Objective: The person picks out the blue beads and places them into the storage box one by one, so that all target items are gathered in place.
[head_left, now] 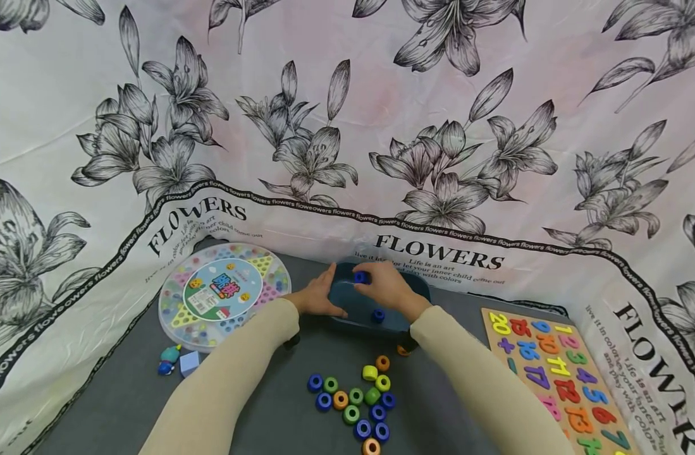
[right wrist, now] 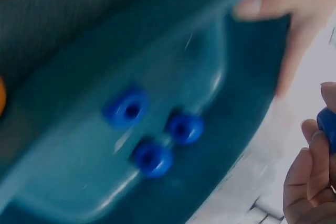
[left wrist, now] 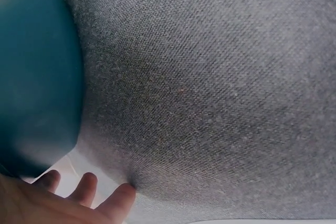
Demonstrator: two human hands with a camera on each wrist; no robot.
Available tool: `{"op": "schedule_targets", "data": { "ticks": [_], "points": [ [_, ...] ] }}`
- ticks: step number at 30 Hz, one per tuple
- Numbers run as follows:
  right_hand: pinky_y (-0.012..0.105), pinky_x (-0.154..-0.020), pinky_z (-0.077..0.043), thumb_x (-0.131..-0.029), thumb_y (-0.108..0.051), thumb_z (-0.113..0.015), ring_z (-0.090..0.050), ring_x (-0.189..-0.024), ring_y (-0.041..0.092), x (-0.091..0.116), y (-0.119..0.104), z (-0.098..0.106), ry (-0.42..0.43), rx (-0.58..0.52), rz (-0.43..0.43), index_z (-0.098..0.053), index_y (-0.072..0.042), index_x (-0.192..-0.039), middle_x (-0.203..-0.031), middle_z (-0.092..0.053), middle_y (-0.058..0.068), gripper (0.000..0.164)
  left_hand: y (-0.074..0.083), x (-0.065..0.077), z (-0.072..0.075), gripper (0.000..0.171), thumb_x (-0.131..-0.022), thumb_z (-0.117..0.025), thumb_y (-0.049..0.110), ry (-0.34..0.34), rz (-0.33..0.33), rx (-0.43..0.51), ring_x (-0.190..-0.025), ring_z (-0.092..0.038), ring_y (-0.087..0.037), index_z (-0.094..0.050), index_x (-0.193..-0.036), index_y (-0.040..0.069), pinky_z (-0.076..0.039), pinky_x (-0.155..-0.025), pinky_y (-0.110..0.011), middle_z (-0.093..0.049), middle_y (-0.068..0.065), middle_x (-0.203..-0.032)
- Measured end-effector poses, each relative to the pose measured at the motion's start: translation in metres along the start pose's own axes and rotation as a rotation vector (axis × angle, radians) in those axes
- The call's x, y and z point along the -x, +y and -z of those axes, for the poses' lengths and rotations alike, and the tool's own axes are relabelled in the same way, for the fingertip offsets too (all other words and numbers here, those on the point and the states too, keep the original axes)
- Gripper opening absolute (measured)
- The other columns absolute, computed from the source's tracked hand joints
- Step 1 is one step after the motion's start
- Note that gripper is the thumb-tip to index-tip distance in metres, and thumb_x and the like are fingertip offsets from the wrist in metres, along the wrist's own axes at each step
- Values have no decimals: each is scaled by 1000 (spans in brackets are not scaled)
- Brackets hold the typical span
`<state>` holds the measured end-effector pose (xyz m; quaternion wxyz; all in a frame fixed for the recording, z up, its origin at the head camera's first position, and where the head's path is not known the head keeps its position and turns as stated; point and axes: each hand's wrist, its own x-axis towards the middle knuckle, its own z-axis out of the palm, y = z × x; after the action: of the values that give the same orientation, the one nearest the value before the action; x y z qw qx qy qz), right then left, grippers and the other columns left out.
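Observation:
A dark teal tub stands at the back of the table against the patterned sheet. My left hand rests against its left end, thumb and fingers spread, the thumb at the near rim. Above the tub, my right hand pinches a blue bead between thumb and fingers. In the right wrist view, three blue beads lie inside the tub. Several blue, green, yellow and orange beads are spread over the table in front.
A round clear case of small coloured pieces lies at the left. Near it sit a light blue cube and a small blue-green toy. At the right lies a wooden number board. An orange bead is beside the right sleeve.

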<state>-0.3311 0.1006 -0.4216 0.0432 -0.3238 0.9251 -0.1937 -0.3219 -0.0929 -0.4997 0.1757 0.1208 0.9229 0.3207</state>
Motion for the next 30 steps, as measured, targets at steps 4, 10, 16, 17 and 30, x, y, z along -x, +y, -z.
{"op": "schedule_targets", "data": {
  "ticks": [4,10,16,17,30],
  "points": [
    [24,-57,-46,-87,-25,-66,-55,-63,8,-4,19,2,11,-24,-54,-61,-10,-121,-95,-67,5,38,2,0,2,120,-74,-70,56,-31,28,-4,-141,-10,-44,17,-149,20,-20,-112,-55,-1,-11,-158],
    [25,-56,-44,-86,-27,-67,-53,-61,8,-3,35,-5,21,-35,-72,-63,-8,-120,-86,-67,4,39,3,2,10,122,-75,-71,53,-131,30,3,-141,-8,-45,22,-147,20,-16,-113,-55,3,-13,-158],
    [25,-60,-45,-85,-28,-68,-55,-62,8,-4,42,-6,18,-21,-68,-64,-8,-119,-101,-69,7,40,5,5,18,133,-68,-77,54,-180,25,-2,-143,-5,-40,26,-145,20,-13,-115,-53,6,-12,-158],
    [25,-60,-45,-85,-29,-68,-55,-61,8,-4,42,-6,19,-22,-69,-64,-8,-119,-101,-69,7,40,6,6,19,135,-67,-77,54,-187,26,-1,-144,-4,-39,27,-145,20,-12,-115,-53,7,-12,-158],
    [33,-69,-47,-84,-29,-69,-58,-82,19,0,50,-11,0,21,-87,-64,-6,-119,-97,-66,9,43,8,5,17,137,-63,-78,58,-154,48,-21,-143,-8,-39,23,-146,20,-15,-115,-51,-2,-16,-157]
  ]
}}
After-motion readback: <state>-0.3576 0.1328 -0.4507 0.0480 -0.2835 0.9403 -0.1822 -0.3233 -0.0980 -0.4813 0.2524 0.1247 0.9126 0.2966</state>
